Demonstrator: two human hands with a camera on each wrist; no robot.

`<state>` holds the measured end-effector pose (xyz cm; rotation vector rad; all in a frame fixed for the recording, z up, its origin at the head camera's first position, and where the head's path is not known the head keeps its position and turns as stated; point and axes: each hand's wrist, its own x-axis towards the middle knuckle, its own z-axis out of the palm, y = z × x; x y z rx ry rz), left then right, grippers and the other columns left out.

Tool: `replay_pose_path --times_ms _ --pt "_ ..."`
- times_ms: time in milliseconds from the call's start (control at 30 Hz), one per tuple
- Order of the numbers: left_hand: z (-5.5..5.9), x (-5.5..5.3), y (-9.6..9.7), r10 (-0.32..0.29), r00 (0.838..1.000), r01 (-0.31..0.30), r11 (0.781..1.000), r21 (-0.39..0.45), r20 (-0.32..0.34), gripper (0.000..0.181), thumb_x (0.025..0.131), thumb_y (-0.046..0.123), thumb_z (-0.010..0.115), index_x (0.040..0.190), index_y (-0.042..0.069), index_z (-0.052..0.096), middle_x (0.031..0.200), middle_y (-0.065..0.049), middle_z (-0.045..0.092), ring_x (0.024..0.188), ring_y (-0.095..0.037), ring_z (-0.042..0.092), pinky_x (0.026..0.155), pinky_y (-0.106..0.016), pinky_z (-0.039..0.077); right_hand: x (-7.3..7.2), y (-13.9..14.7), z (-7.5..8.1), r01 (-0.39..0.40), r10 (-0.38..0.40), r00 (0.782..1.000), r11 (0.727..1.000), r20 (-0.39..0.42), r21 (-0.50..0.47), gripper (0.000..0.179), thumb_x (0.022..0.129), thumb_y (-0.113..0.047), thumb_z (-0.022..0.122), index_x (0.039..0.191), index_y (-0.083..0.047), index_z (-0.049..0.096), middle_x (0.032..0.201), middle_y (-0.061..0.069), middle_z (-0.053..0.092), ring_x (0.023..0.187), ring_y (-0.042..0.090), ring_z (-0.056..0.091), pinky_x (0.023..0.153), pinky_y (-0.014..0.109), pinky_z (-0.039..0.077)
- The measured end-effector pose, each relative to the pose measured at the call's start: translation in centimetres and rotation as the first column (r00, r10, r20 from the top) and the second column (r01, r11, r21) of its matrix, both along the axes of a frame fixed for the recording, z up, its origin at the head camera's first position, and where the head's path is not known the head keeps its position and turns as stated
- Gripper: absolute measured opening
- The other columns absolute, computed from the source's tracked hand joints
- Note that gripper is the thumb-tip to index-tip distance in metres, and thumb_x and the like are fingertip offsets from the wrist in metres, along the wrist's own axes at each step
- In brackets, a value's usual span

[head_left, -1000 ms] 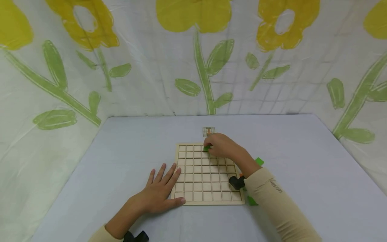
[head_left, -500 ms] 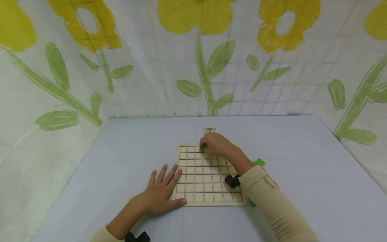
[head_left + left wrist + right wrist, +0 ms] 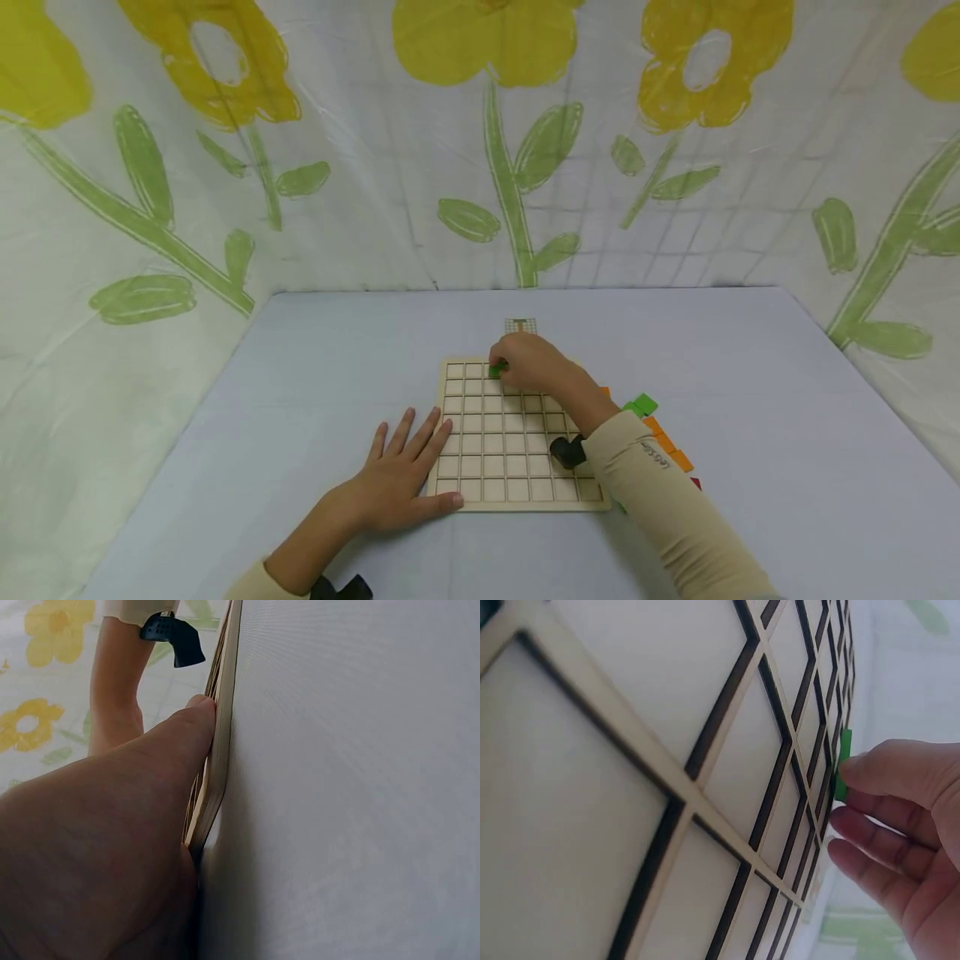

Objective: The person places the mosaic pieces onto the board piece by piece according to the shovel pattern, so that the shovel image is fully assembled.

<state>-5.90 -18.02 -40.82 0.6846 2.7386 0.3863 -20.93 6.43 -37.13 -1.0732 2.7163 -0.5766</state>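
Note:
A wooden board (image 3: 491, 443) with a grid of square recesses lies on the white table. My right hand (image 3: 531, 363) reaches over its far edge, pinching a green square tile (image 3: 844, 769) between thumb and fingers. In the head view the tile overlaps the farthest row, around the third column. My left hand (image 3: 390, 490) is spread flat by the board's left side, fingertips at the edge and thumb across the near left corner. The left wrist view shows that thumb (image 3: 176, 742) on the board's rim. Right hand and forearm cover the board's upper right.
Right of the board, partly behind the right sleeve (image 3: 667, 500), lie loose green tiles (image 3: 645, 405), orange tiles (image 3: 660, 435) and a bit of red tile (image 3: 696, 483). A small card with a printed grid pattern (image 3: 520, 323) lies beyond the board. A flowered curtain (image 3: 360, 167) hangs behind.
My right hand has shifted left along the far row with the green tile, uncovering more of the loose tiles at right. The left hand keeps its place on the board.

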Motion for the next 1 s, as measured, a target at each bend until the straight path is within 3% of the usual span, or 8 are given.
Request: replay_pose_path --times_ms 233,633,733,800,900,1000 --pt "0.2 0.1 0.1 -0.005 1.000 0.005 1.000 0.012 -0.012 0.100 0.091 0.077 0.042 0.163 0.015 0.010 0.168 -0.006 -0.003 0.150 -0.041 -0.010 0.111 -0.068 -0.005 -0.2 -0.4 -0.3 0.019 -0.018 0.999 0.999 -0.032 0.039 0.020 0.089 0.007 0.063 0.089 -0.009 0.076 0.088 0.001 0.071 0.074 0.013 0.059 0.073 0.033 0.051" --pt "0.2 0.2 0.0 -0.002 1.000 0.002 1.000 0.006 -0.014 0.100 0.091 0.078 0.041 0.163 0.015 0.011 0.168 -0.006 -0.003 0.150 -0.040 -0.011 0.111 -0.069 -0.005 0.1 -1.4 -0.2 0.080 -0.076 0.996 0.992 -0.046 0.099 0.026 0.093 0.007 0.060 0.099 -0.009 0.079 0.106 0.005 0.074 0.104 0.024 0.067 0.088 0.039 0.054" --pt "0.1 0.1 0.0 -0.002 1.000 0.002 1.000 0.007 -0.009 0.100 0.091 0.078 0.041 0.163 0.015 0.010 0.168 -0.006 -0.004 0.150 -0.040 -0.012 0.111 -0.068 -0.006 0.2 -1.6 -0.3 0.078 -0.071 0.996 0.992 -0.061 0.104 0.029 0.093 0.009 0.057 0.082 -0.010 0.076 0.083 0.001 0.070 0.079 0.015 0.063 0.074 0.031 0.051" --pt "0.1 0.1 0.0 -0.001 1.000 0.001 1.000 0.012 -0.005 0.100 0.091 0.078 0.040 0.163 0.015 0.010 0.168 -0.005 -0.004 0.150 -0.039 -0.012 0.111 -0.068 -0.006 0.2 -1.7 -0.3 0.071 -0.063 0.994 0.992 -0.084 0.105 0.037 0.092 0.011 0.056 0.064 -0.013 0.062 0.064 -0.004 0.053 0.061 0.009 0.042 0.063 0.027 0.038" --pt "0.2 0.1 0.1 -0.001 1.000 0.001 1.000 0.014 -0.006 0.099 0.092 0.077 0.041 0.163 0.015 0.011 0.168 -0.006 -0.003 0.150 -0.040 -0.011 0.111 -0.068 -0.006 0.3 -1.9 -0.3 0.065 -0.056 0.994 0.992 -0.089 0.105 0.046 0.090 0.014 0.054 0.057 -0.016 0.041 0.056 -0.004 0.027 0.058 0.012 0.019 0.060 0.030 0.026" --pt "0.3 0.2 0.1 -0.002 1.000 0.002 1.000 0.011 -0.008 0.098 0.092 0.076 0.041 0.163 0.015 0.011 0.168 -0.006 -0.003 0.150 -0.040 -0.011 0.111 -0.068 -0.006 0.5 -2.0 -0.4 0.071 -0.059 0.992 0.991 -0.107 0.114 0.045 0.091 0.009 0.060 0.056 -0.015 0.046 0.054 -0.006 0.033 0.054 0.009 0.024 0.061 0.030 0.036"
